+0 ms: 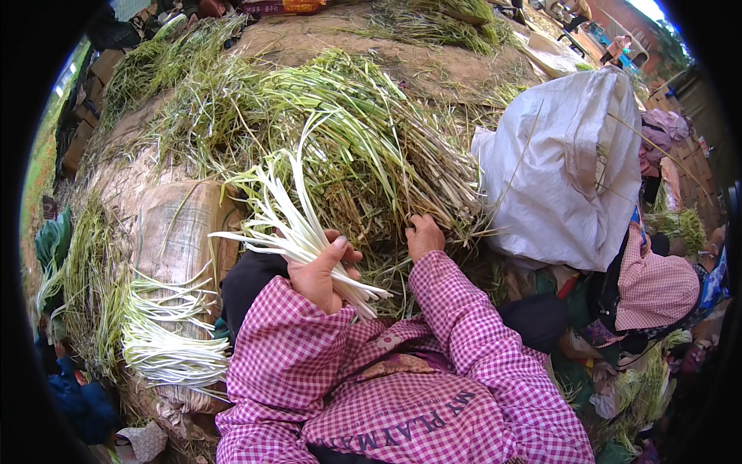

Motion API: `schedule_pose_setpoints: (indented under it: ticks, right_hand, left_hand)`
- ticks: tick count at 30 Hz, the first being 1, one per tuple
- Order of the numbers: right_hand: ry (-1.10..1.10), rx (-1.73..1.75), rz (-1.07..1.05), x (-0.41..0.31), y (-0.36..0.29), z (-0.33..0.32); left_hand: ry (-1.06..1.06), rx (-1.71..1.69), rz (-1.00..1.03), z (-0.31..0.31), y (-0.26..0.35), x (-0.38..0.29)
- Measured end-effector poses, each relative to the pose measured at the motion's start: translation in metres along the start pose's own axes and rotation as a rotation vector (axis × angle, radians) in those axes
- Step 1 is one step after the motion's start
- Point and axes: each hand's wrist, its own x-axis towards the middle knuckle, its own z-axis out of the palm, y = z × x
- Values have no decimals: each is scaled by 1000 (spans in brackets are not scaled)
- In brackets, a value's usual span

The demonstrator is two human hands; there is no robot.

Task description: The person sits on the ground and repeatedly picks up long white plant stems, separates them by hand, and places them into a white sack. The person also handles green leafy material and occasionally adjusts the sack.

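My left hand (324,267) is closed around a bundle of long white stalks (307,214) with pale green tips, thumb on top and the tips fanned towards the upper left. My right hand (426,235) is at the lower edge of a big heap of green and straw-coloured stalks (371,127), its fingertips bent in among them; whether they pinch a stalk cannot be made out. To the left, a row of white stalks (177,351) lies on a woven sack bundle (174,226).
A large white woven sack (562,168) stands at the right of the heap. Co-workers (658,278) sit close on the right, and another person's blue sleeve (84,400) shows at lower left. Loose green stalks (151,75) cover the ground at upper left.
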Motion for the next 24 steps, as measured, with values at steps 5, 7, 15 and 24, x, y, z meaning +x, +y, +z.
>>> schedule_pose_setpoints:
  ticks: [5, 7, 15, 24]
  right_hand:
    - [56, 478, -35, 1, 0, -24]
    - [-37, 788, 136, 6, -6, -40]
    - [136, 1386, -304, -2, -5, -141]
    - [-222, 1087, -112, -48, -15, -96]
  left_hand:
    - [14, -8, 16, 4, 0, -1]
    - [14, 0, 7, 6, -1, -1]
    - [-30, -8, -31, 10, -6, 2]
    - [-100, 87, -6, 29, -6, 6]
